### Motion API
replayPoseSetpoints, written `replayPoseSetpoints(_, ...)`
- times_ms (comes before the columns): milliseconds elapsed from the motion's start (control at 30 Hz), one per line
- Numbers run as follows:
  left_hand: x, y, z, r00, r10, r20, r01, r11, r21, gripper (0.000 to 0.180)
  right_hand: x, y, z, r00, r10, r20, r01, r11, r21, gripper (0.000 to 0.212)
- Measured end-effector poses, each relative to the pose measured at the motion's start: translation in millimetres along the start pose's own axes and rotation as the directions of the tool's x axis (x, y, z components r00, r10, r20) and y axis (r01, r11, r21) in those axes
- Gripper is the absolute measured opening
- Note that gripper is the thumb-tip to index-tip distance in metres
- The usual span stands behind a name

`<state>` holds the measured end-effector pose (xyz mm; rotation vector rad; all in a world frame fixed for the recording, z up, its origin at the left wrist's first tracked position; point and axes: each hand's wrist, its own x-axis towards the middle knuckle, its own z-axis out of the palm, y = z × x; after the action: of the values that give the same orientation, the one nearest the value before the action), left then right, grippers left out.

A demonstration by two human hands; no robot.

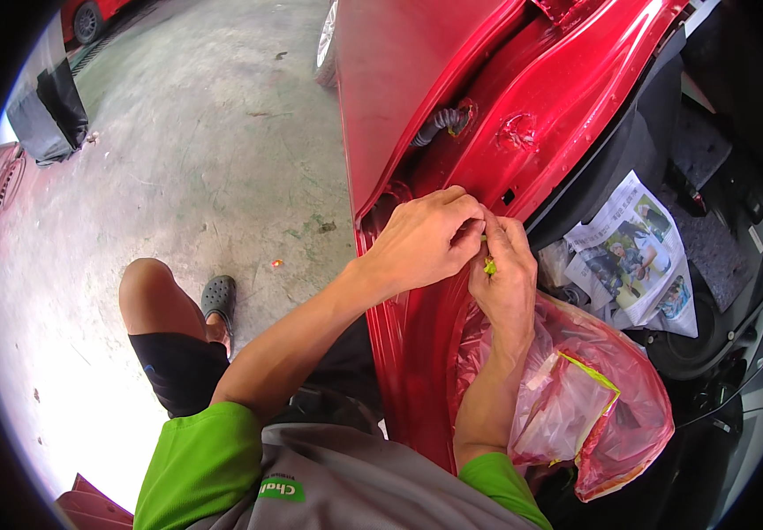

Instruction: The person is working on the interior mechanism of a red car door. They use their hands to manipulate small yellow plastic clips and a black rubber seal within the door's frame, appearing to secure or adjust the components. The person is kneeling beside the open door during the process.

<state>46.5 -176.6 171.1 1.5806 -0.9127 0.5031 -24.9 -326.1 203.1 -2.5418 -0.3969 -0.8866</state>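
While crouched by red car door [417, 62], pinching small green clip [490, 265] w/ left hand [421, 240] + right hand [507, 278] fingertips; not fitted yet, prob early on, red bag [629, 389] hanging off wrist.

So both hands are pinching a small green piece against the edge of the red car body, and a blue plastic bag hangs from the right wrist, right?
Not quite: the plastic bag is red, not blue, as the head view shows. Otherwise yes: the left hand and right hand pinch the small green piece at the red car body.
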Motion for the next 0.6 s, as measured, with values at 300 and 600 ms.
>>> replayPoseSetpoints(300, 26, -16, 18, 0.831, -0.237, -0.503, 0.177, 0.97, -0.164, 0.018, -8, 47, 42, 0.897, -0.164, -0.411, 0.104, 0.981, -0.165, 0.038)
replayPoseSetpoints(600, 88, -18, 10, 0.809, -0.366, -0.461, 0.4, 0.916, -0.025, 0.023, -12, 67, 67, 0.828, -0.249, -0.502, 0.145, 0.96, -0.237, 0.037)
